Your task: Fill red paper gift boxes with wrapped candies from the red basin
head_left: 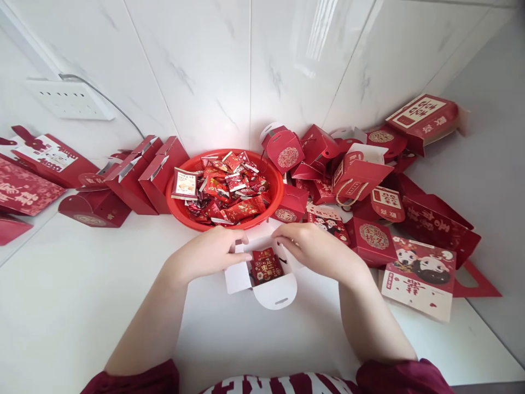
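Note:
A small paper gift box (275, 295) with a white inside stands in front of me, its flaps folded out. Inside it lies a red wrapped snack packet (266, 267) with gold lettering. On the box's left side, my left hand (209, 250) has its thumb and fingers closed about the edge by the left flap. Bent over the opposite edge are the fingers of my right hand (308, 243), in contact with the right flap. Just behind the box sits a red plastic basket (174, 214) heaped with red wrapped sweets (233, 186); a cream packet (185, 184) rests on its left rim.
Red gift boxes (373, 241) pile up at the right, with a cartoon-printed box (420, 278) nearest me. More red boxes (135, 175) line the left. A white tiled wall (213, 71) rises behind the white tabletop (102, 284); a power strip (70, 99) is mounted on it.

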`<state>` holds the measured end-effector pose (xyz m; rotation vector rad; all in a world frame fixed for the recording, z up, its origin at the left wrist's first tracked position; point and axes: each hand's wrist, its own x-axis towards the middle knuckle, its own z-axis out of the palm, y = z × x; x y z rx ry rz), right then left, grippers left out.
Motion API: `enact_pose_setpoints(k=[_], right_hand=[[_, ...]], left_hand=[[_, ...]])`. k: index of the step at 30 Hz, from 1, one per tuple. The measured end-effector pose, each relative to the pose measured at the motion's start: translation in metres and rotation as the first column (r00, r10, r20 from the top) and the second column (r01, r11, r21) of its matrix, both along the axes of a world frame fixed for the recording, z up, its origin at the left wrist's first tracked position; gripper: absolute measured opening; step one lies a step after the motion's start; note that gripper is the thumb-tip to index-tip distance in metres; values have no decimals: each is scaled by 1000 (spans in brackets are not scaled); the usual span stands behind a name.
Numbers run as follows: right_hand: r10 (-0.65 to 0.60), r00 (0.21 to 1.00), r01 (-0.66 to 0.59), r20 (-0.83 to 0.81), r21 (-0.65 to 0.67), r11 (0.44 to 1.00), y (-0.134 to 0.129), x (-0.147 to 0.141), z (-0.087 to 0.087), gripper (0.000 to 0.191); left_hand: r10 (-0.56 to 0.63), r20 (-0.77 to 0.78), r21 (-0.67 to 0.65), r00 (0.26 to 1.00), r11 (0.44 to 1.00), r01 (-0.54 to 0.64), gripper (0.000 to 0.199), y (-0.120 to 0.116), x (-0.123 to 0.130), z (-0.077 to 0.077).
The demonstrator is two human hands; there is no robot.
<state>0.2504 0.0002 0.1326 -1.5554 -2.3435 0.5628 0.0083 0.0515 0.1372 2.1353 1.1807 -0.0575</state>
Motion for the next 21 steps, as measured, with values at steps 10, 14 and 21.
enact_pose_setpoints(k=[10,14,21], right_hand=[[-249,868,345,-429,162,925,-29,38,-36,27],[-356,714,429,-603,-25,903,-40,43,-80,42],[-258,796,202,-547,-160,966,-41,52,-121,37]], left_hand=[[246,-36,90,968,966,-243,36,-25,-52,-9],[214,101,-22,972,977,-213,27,-42,-52,-47],[422,566,-386,708,895,-225,50,-53,-17,-103]])
